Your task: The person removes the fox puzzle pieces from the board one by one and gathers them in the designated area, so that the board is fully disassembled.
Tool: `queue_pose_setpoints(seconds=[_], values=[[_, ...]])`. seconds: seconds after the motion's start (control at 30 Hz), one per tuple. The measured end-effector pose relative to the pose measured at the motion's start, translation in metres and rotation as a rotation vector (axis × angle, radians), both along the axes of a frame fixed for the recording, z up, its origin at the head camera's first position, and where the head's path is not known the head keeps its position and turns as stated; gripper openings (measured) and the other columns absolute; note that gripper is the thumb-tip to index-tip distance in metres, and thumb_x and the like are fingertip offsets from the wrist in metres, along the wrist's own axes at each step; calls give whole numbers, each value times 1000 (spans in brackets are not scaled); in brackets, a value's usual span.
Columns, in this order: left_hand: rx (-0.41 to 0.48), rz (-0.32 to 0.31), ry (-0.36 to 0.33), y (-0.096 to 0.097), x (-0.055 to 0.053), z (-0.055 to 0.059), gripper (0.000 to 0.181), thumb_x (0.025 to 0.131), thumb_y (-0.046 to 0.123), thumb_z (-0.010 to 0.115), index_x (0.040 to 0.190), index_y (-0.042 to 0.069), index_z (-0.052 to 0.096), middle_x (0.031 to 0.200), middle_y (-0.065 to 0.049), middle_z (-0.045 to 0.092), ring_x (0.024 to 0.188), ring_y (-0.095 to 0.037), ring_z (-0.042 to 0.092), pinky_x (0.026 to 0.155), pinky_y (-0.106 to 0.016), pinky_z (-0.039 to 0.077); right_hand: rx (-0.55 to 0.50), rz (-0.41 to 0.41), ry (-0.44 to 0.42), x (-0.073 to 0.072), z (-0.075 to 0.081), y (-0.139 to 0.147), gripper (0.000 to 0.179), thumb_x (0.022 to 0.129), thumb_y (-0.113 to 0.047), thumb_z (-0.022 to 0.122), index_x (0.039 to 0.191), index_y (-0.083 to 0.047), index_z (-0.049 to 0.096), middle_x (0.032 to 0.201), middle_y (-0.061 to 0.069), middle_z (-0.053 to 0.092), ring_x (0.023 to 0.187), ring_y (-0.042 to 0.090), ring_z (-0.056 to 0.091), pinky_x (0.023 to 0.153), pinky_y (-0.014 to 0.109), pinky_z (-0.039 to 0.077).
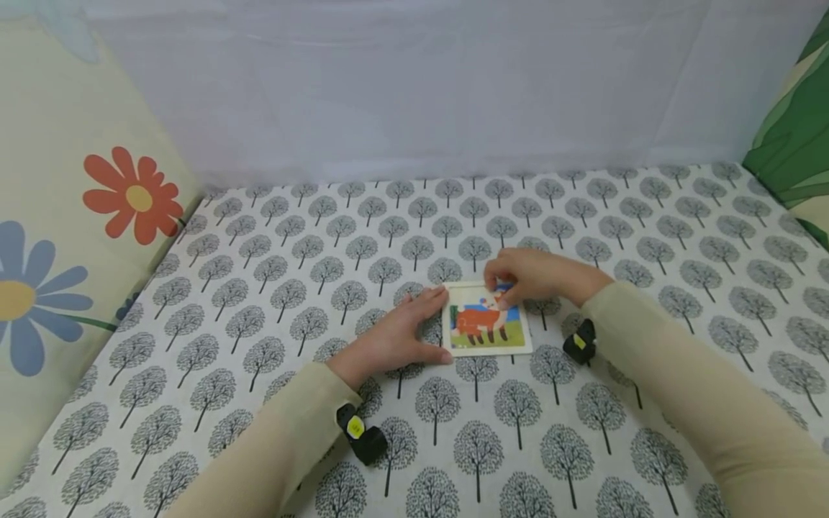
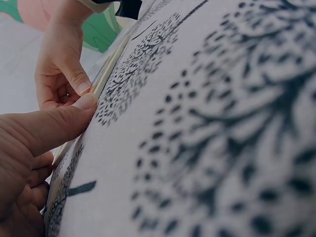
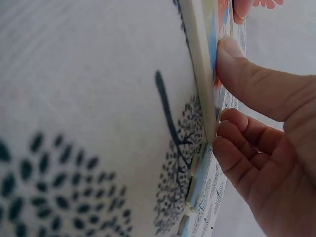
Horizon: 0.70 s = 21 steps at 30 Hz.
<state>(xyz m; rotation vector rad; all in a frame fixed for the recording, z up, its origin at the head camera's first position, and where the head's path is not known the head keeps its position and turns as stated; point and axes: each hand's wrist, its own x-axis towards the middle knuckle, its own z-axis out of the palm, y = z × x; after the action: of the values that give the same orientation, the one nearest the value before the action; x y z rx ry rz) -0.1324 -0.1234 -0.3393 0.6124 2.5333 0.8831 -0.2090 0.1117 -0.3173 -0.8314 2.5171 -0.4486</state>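
A square puzzle board with a pale frame and an orange fox picture lies flat on the cloth. My left hand holds its left side, index finger by the upper left corner and thumb by the lower left one. Over the upper right corner, my right hand has its fingers curled, thumb and index pinching at a puzzle piece by the fox's head; the hand hides most of it. In the right wrist view the thumb lies on the picture, and the other fingers curl beside the frame.
A cloth printed with dark trees covers the table. Pale blue, wood-edged pieces lie past the frame's corner in the right wrist view. A white curtain hangs behind, with flower-printed cloth at left and green leaf print at right.
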Motion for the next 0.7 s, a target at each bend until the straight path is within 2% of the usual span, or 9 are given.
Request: queue_pose_setpoints(seconds=[0.37, 0.7], values=[[-9, -4, 11, 2, 0, 1, 95, 72, 33, 77, 147, 9, 22, 155, -1, 13, 143, -21, 8, 116, -41, 0, 3, 37, 4, 0, 3, 2, 20, 77, -21, 73, 87, -18, 56, 86, 2, 49, 80, 19, 44, 71, 30, 40], [-16, 6, 5, 1, 1, 1, 97, 72, 34, 77, 147, 10, 21, 155, 0, 12, 143, -20, 7, 116, -40, 0, -13, 26, -2, 1, 3, 3, 24, 76, -22, 74, 88, -18, 54, 87, 2, 51, 79, 19, 45, 70, 31, 41]])
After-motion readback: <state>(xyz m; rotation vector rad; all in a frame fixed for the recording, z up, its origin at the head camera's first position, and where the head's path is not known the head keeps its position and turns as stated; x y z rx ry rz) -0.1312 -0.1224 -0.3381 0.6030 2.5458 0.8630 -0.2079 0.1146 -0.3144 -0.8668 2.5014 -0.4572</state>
